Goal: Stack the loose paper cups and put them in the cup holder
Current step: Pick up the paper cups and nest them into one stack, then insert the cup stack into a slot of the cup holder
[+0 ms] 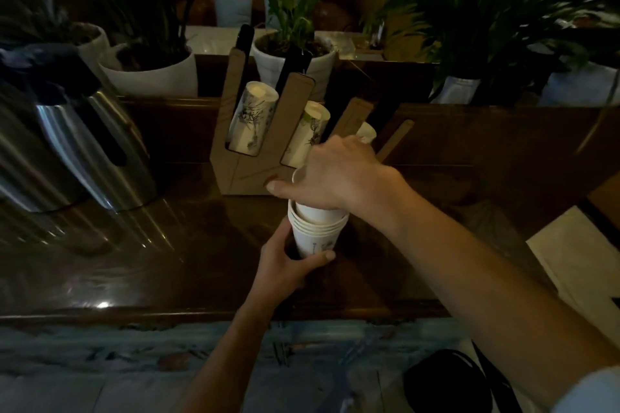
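Gripping the cup stack (315,233) near its base, the left hand (285,265) wraps it closed; the right hand (335,174), palm down, clasps the top cup (315,211).

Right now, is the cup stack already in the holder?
No, the left hand holds the cup stack above the counter, in front of the holder.
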A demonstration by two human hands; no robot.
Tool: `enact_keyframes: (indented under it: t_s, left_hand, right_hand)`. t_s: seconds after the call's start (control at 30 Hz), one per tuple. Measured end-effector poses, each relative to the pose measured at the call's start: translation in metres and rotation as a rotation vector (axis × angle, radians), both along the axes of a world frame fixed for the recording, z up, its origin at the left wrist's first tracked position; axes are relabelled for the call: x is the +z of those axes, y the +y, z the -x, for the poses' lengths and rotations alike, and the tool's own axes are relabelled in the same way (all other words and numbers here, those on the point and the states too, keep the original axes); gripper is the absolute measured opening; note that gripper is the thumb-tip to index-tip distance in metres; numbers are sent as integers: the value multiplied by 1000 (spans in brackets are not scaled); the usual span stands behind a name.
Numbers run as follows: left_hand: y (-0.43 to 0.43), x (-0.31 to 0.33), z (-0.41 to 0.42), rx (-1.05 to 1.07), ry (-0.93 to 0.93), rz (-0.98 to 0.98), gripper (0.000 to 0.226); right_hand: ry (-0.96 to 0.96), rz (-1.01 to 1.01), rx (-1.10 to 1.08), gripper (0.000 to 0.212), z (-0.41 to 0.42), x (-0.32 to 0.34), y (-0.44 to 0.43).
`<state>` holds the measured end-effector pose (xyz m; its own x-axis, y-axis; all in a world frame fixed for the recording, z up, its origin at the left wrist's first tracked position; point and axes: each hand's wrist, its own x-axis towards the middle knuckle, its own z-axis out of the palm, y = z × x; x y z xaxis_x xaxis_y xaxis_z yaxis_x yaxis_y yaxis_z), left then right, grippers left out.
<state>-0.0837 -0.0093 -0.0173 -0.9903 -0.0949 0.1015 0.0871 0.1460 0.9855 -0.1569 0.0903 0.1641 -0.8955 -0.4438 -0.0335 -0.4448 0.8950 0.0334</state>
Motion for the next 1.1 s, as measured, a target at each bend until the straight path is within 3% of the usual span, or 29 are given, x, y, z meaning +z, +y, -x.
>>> enact_keyframes:
  t_s: [0.13, 0.27, 0.37, 0.43, 0.5, 0.57, 0.63, 0.73, 0.77, 0.83, 0.93, 1.0, 1.03, 1.1]
  left_hand:
    - [-2, -2, 0, -9, 9, 10, 88]
    - [-1, -1, 0, -21, -5, 15, 87]
    - [-3, 0, 0, -30, -15, 14, 85]
    - [-6, 2, -1, -31, -44, 15, 79]
    - [-11, 7, -4, -23, -29, 15, 79]
    - [-17, 13, -9, 63, 15, 22, 94]
    - [-24, 18, -15, 206, 1, -50, 106]
    - [-21, 29, -28, 240, -96, -356, 92]
    - [-18, 32, -31, 197, -114, -449, 84]
    - [-9, 37, -33, 88, -91, -529, 74]
    - [-12, 47, -30, -3, 2, -437, 93]
    - [-24, 53, -27, -42, 53, -294, 101]
    - [-29, 57, -26, -68, 62, -206, 104]
    - [-37, 69, -21, -109, 86, 31, 106]
  right_hand:
    - [-56, -63, -91, 79, 0, -19, -7]
    - [-136, -59, -182, 108, 7, -21, -6]
    - [-222, 16, -111, 119, 2, -24, 1]
    - [-311, 149, -19, 112, -6, -32, 10]
    - [-315, 311, 65, 84, -8, -41, 22]
    - [-287, 514, 73, 60, -5, -50, 35]
    - [-361, 835, 5, 58, -3, -59, 47]
    - [-637, 1373, -102, 62, -11, -84, 56]
    - [-705, 1489, -115, 61, -15, -95, 55]
    - [-726, 1524, -125, 62, -24, -110, 51]
    - [-673, 1347, -114, 63, -29, -113, 45]
    - [-638, 1340, -81, 60, -25, -106, 46]
    - [-623, 1394, -56, 65, -21, -101, 45]
    - [-551, 1503, -1, 95, -13, -90, 43]
